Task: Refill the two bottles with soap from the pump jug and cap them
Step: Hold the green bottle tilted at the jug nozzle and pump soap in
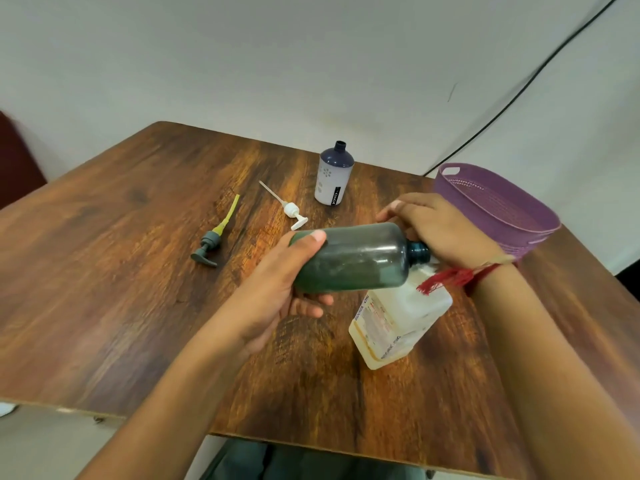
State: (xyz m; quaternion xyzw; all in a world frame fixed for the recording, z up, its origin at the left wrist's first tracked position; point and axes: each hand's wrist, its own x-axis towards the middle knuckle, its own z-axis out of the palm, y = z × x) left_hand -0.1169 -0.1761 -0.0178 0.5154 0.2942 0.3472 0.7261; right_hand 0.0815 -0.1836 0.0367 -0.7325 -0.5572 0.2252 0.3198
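My left hand (277, 292) grips a dark green translucent bottle (353, 259), held on its side with its open neck pointing right. That neck sits over the white pump jug (394, 323), which stands on the table. My right hand (440, 233) rests on top of the jug, fingers bent over its pump head, which is hidden beneath the hand. A white and navy bottle (333, 174) stands uncapped farther back. Two loose pump caps lie on the table: a grey one with a yellow tube (211, 242) and a white one (289, 209).
A purple plastic basket (498, 209) stands at the table's right edge, just behind my right hand. A black cable (519, 91) runs down the wall. The wooden table (104, 271) has its front edge close to my body.
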